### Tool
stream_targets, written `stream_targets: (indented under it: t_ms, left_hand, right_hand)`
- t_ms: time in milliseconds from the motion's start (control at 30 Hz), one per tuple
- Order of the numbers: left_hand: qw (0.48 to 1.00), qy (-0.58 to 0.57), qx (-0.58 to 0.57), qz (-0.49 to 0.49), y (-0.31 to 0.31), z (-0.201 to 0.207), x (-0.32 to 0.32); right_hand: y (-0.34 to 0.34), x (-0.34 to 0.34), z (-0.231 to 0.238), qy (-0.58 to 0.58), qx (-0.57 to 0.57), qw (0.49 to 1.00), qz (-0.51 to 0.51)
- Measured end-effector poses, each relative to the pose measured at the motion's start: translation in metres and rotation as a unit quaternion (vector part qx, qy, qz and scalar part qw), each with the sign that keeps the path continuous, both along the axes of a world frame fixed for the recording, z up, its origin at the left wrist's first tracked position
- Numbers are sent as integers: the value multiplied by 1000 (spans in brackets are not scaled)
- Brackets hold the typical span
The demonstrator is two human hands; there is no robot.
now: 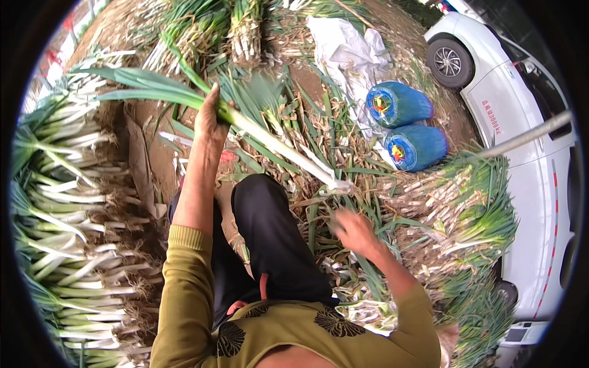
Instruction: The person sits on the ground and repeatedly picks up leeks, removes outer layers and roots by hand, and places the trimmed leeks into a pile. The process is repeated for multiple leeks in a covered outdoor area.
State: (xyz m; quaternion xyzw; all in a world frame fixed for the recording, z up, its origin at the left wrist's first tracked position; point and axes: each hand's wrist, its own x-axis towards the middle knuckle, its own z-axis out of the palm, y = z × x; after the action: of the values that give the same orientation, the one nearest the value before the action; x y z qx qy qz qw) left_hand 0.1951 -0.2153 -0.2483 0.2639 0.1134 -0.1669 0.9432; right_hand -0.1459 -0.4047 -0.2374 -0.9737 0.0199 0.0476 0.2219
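Observation:
My left hand [210, 120] is raised and grips a long green onion [276, 142] near where its white stalk meets the green leaves. The stalk slants down to the right, with its root end near the middle of the view. My right hand [352, 231] is blurred just below that root end, fingers loosely curled, and I cannot tell whether it holds anything. My knees in dark trousers [270, 233] lie between my arms. Peeled leaves and skins [331, 184] litter the ground under the onion.
A large pile of cleaned green onions [67, 202] lies at my left, roots toward me. More onion bundles [472, 214] lie at the right and at the far end [245, 30]. Two blue rolls [405, 126], white sacking [350, 49] and a white car [521, 122] are at the right.

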Motion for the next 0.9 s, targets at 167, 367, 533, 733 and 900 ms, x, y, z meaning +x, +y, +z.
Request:
stream_targets:
  t_ms: [167, 367, 533, 733, 900]
  left_hand:
    - [999, 39, -13, -24, -10, -21, -5]
    - [1000, 24, -4, -19, -8, -17, -10]
    - [999, 15, -1, -31, -12, -13, -17]
    - [997, -26, -68, -33, -13, 6, -18]
    - [996, -23, -84, -32, -4, -6, -9]
  right_hand:
    - [9, 114, -11, -271, -122, 955, -4]
    - [19, 126, -27, -278, -197, 940, 23]
    - [10, 126, -40, -306, -207, 929, -4]
    - [-33, 110, -25, -197, 452, 845, -207]
    - [-2, 121, 9, -115, 452, 871, -156]
